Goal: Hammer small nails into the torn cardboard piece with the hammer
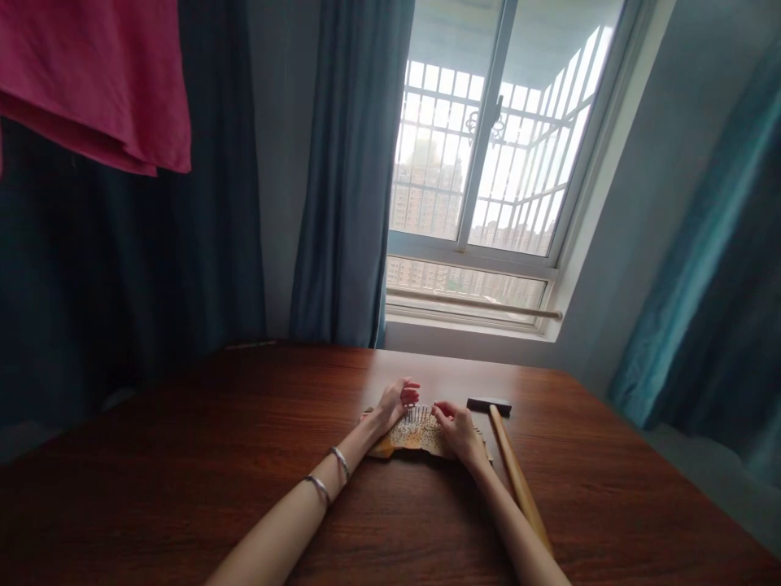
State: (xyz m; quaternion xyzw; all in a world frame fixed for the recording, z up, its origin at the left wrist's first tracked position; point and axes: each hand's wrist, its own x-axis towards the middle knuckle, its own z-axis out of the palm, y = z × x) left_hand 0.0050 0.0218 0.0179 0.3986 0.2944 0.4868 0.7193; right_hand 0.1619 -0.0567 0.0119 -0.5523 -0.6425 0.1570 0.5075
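A small wooden board (pixel 410 440) pitted with many small holes lies flat on the brown table (pixel 183 456). Several thin metal nails (pixel 418 413) stand upright in a row along its far edge. My left hand (pixel 396 401) rests at the board's far left, fingers curled beside the nails. My right hand (pixel 456 429) lies on the board's right part, its fingertips pinched at the right end of the row of nails. What the pinch holds is too small to make out. Two bangles circle my left wrist.
A hammer lies right of the board, its dark head (pixel 489 404) far and its wooden handle (pixel 518 480) running toward me beside my right forearm. Blue curtains (pixel 347 179) flank a barred window (pixel 488 155). A pink cloth (pixel 98 81) hangs at upper left.
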